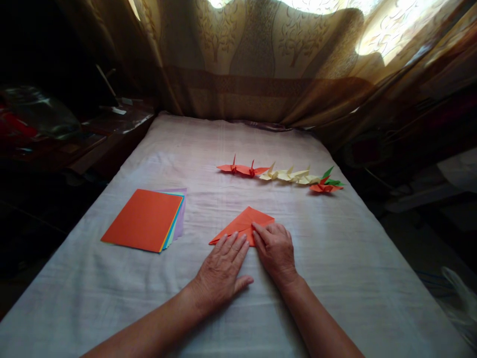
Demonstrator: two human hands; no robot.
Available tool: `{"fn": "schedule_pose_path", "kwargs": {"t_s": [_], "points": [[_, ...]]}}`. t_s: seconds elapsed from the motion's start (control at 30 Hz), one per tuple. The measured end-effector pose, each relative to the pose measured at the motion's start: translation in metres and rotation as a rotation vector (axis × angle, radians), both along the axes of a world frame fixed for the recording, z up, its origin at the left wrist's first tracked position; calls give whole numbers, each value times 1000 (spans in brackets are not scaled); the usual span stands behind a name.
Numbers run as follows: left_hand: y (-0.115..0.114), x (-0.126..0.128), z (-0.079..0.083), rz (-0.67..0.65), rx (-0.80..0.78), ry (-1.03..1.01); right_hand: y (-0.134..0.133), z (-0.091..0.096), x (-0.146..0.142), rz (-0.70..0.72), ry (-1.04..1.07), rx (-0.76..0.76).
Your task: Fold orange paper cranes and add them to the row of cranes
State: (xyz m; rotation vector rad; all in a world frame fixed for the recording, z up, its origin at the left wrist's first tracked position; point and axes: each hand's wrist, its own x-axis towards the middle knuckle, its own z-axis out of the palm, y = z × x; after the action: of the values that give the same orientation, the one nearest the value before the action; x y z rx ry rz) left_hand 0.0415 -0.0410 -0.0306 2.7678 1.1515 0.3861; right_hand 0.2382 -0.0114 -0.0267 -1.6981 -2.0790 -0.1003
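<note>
orange paper sheet, folded to a triangle-ish shape: lying flat on the white cloth, mid-surface, right in front of you. your left hand is lying palm down, fingers stretched out & close together, fingertips pressing the sheet's near edge; it's gripping nothing. your right hand is lying flat & open too, fingers pressing on the sheet's right part, index running along a fold; nothing pinched. both hands are sitting just beside each other; can't tell if they're touching. paper stack, orange on top w/ yellow, blue, green & lilac edges peeking out: resting to the left, well apart from the hands. paper cranes, a row on the far side: orange ones at left, cream in the middle, a green & orange pair at the right end. patterned curtain is hanging behind.
</note>
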Motion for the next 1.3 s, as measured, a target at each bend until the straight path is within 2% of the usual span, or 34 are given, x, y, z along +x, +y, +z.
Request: {"fn": "schedule_pose_path", "kwargs": {"t_s": [0.77, 1.17, 1.3], "points": [[3, 1, 9, 19, -144, 8, -1, 2, -2, -28, -26, 5], [4, 1, 10, 18, -139, 4, -1, 4, -4, -48, -15, 12], [4, 2, 10, 31, -136, 7, -1, 2, 2, -55, 62, 45]]}}
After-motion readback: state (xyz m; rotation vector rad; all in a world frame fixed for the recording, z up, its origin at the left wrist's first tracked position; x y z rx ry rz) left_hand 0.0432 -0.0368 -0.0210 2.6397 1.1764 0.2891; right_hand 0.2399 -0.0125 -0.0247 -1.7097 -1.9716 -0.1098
